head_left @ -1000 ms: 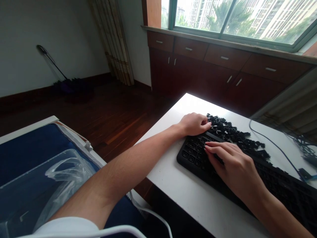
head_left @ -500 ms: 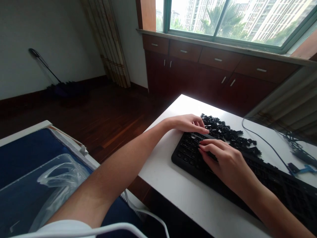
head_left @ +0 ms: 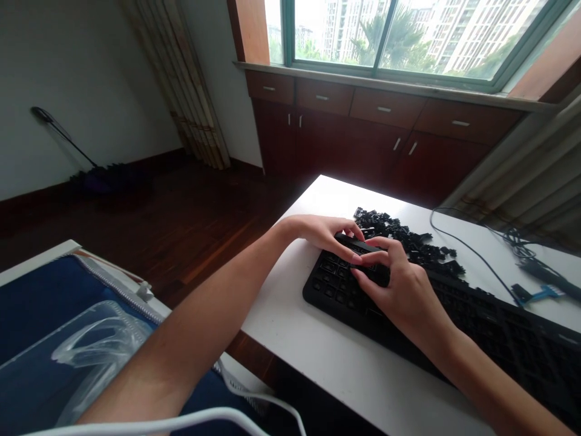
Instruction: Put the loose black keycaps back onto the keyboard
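Observation:
A black keyboard [head_left: 499, 327] lies slanted on a white table [head_left: 327, 357]; many of its key sockets look bare. Just behind its left end sits a pile of loose black keycaps [head_left: 408, 239]. My left hand [head_left: 322, 233] and my right hand [head_left: 399, 290] meet over the keyboard's top left corner. Between their fingertips is a long black keycap [head_left: 361, 243], held low against the keyboard. My left thumb lies behind it and the fingers in front; my right fingers curl onto its right end.
A dark cable [head_left: 472, 257] and a blue-tipped tool [head_left: 540, 293] lie on the table's far right. A blue zip bag [head_left: 36, 309] with clear plastic [head_left: 91, 357] sits at lower left. Dark wood floor, drawers [head_left: 385, 133] under the window and an umbrella [head_left: 104, 178] lie beyond.
My left hand left the keycap pile and came back over the keyboard's corner. My right hand closed in to meet it. The view has shifted right and slightly down.

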Available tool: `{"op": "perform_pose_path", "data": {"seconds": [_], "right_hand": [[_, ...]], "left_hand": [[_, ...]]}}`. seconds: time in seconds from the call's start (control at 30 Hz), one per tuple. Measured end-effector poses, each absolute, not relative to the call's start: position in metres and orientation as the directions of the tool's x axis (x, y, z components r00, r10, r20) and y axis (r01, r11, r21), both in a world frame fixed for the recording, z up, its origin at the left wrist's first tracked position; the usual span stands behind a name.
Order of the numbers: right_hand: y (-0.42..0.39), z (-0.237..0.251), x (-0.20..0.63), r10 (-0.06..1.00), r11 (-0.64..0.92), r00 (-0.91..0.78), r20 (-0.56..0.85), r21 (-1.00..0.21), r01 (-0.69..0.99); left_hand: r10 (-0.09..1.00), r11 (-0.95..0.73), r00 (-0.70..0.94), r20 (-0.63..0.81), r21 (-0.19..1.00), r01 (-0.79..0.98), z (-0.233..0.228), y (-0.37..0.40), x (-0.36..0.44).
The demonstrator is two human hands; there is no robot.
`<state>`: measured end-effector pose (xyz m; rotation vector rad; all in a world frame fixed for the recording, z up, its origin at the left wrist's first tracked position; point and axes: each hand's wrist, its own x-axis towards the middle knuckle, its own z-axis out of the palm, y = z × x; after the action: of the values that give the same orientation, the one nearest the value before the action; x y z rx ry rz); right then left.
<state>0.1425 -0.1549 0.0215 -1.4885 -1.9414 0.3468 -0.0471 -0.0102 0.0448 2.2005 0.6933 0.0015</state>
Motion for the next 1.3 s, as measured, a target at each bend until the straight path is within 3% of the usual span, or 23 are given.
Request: {"op": "perform_pose_path", "data": {"seconds": [0.47,0.8,1.3], "right_hand": [[-0.152,0.025,0.142,0.941,0.302,-0.12,0.317,-0.624,0.721],[-0.146,0.029,0.153,0.956,0.284,-0.133,0.263,-0.701,0.654],[-0.152,0.027,0.148,0.936,0.306,-0.143,0.323,-0.54,0.784]], "left_hand": [[0.536,-0.495,0.813,-0.229,0.694,0.522,0.045,-0.013,-0.043],[0.487,-0.487,0.849,-0.205,0.743,0.459,0.042,-0.01,-0.048],[0.479,-0.497,0.859,-0.182,0.75,0.436,0.038,-0.008,-0.049]]}}
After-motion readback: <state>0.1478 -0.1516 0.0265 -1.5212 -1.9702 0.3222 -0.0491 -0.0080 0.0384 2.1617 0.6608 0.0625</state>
